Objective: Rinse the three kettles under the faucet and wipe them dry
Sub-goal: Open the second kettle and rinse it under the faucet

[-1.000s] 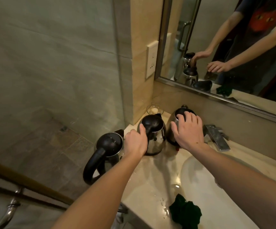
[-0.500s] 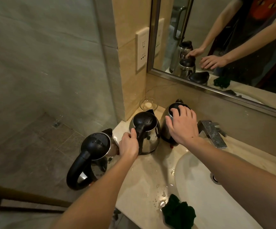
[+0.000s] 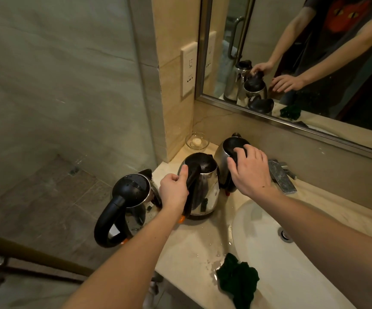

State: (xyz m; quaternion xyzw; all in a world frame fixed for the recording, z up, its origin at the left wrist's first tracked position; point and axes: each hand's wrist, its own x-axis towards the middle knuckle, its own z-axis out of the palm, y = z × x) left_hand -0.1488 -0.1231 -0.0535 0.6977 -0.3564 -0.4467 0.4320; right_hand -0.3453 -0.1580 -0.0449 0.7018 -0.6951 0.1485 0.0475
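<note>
The left hand (image 3: 173, 191) has slid from the middle kettle's (image 3: 203, 188) side onto its handle, thumb up top. The right hand (image 3: 248, 170) has curled round the back kettle's (image 3: 223, 152) handle (it lay flat on the lid).

Both bare arms reached forward. The left hand (image 3: 173, 191) was curled tight around a handle – thumb up on top. The right hand (image 3: 248, 171) lay palm down, fingers bent over a lid – just beside the left.

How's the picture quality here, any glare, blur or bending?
Head view: dim, warm light; wide-angle bending of the mirror frame and wall edges; soft highlights on the middle kettle; slight softness overall, and the green cloth is dark, with little detail.
</note>
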